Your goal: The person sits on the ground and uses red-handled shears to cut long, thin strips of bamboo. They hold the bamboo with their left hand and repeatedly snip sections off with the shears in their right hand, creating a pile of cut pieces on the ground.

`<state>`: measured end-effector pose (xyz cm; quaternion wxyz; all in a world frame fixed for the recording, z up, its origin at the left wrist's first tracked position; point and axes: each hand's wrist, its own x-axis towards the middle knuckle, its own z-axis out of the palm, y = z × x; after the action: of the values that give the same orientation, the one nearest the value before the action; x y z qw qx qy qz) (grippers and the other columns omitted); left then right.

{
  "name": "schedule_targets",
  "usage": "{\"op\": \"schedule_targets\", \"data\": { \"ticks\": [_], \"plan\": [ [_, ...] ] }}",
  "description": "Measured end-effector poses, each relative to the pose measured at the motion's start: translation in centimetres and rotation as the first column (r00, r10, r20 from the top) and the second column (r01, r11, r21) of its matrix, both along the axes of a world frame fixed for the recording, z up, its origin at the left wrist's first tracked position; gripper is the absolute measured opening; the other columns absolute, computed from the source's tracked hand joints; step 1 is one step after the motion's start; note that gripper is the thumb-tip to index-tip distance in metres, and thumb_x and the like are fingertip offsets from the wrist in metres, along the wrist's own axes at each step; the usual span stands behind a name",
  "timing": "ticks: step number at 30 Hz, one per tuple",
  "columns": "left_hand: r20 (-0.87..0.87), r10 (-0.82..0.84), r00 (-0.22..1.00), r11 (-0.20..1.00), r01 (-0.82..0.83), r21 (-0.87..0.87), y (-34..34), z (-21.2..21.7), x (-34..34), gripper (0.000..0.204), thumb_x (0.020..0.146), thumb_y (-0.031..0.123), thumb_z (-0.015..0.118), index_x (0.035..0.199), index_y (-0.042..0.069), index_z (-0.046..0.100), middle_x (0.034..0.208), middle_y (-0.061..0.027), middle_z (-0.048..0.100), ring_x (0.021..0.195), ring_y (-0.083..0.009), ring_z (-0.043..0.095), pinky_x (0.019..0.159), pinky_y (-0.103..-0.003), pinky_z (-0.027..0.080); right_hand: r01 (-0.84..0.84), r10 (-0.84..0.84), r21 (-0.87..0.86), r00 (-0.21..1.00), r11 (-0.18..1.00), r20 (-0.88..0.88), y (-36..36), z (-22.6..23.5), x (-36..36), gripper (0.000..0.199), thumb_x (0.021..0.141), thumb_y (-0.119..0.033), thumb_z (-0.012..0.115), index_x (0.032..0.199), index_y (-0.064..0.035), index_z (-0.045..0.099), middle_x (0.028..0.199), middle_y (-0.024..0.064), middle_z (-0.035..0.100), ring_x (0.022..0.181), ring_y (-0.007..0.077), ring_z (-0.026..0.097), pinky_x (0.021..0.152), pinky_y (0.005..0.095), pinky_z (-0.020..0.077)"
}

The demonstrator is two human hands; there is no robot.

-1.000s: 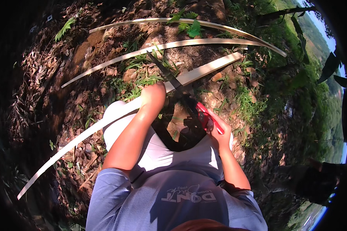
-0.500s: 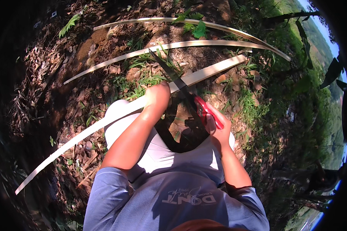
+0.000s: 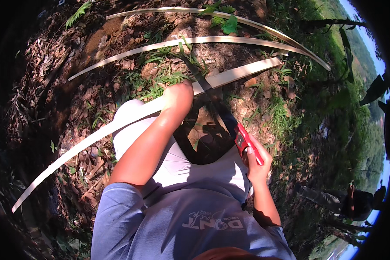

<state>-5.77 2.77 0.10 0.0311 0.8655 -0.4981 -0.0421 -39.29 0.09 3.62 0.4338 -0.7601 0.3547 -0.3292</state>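
Across my left thigh lies a long pale wooden strip [image 3: 86,143], slanting from the lower left up to the right. My left hand [image 3: 178,99] is closed around it near the middle. In my right hand [image 3: 258,161] is the red handle of a hand saw [image 3: 219,106], gripped with the fingers wrapped round it. The dark blade crosses on top of the strip just right of my left hand, its tip pointing up and left. Whether the teeth have cut into the wood, I cannot tell.
Two more long pale strips, a nearer strip [image 3: 195,40] and a farther strip [image 3: 169,9], lie on the leafy ground ahead. Green fern leaves [image 3: 223,19] touch the farther one. Grass [image 3: 281,115] grows at the right. Another person [image 3: 355,203] is at the far lower right.
My right hand has drawn the saw back toward me and to the right, so less blade reaches past the strip. My left hand keeps its hold on the strip.
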Motion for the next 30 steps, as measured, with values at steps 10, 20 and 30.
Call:
{"op": "schedule_targets", "data": {
  "ticks": [10, 20, 30],
  "plan": [
    [0.011, 0.036, 0.999, 0.999, -0.036, -0.041, -0.4, -0.7, 0.0, 0.015, 0.093, 0.006, 0.061, 0.105, -0.002, 0.065, 0.091, -0.0213, 0.078, 0.084, -0.0381, 0.079, 0.07, -0.048, 0.064, -0.054, 0.045, 0.115, 0.996, 0.992, 0.078, -1.2, 1.4, 3.9, 0.039, 0.104, -0.01, 0.069, 0.14, 0.0033, 0.068, 0.125, 0.0162, 0.076, 0.107, 0.0135, 0.07, 0.096, 0.0289, 0.0536],
    [0.013, 0.046, 0.999, 0.999, -0.046, -0.025, -0.4, -0.5, 0.2, 0.016, 0.095, 0.006, 0.058, 0.107, -0.003, 0.064, 0.094, -0.0239, 0.077, 0.084, -0.0403, 0.079, 0.071, -0.05, 0.064, -0.144, 0.086, 0.273, 0.974, 0.951, 0.211, -6.0, -1.6, 16.7, 0.037, 0.106, -0.015, 0.067, 0.138, 0.0022, 0.069, 0.105, 0.0068, 0.076, 0.087, 0.0075, 0.064, 0.079, 0.024, 0.0528],
    [-0.048, 0.0, 0.999, 0.999, 0.002, 0.038, -0.5, 0.8, -0.2, 0.018, 0.093, 0.004, 0.061, 0.109, -0.003, 0.064, 0.094, -0.0229, 0.078, 0.088, -0.0393, 0.079, 0.075, -0.048, 0.064, 0.054, -0.054, 0.112, 0.999, 0.992, 0.003, 0.8, -0.7, -3.9, 0.041, 0.104, -0.014, 0.068, 0.14, 0.0057, 0.067, 0.122, 0.0164, 0.076, 0.105, 0.0168, 0.071, 0.095, 0.0306, 0.0539]
  ]
}}
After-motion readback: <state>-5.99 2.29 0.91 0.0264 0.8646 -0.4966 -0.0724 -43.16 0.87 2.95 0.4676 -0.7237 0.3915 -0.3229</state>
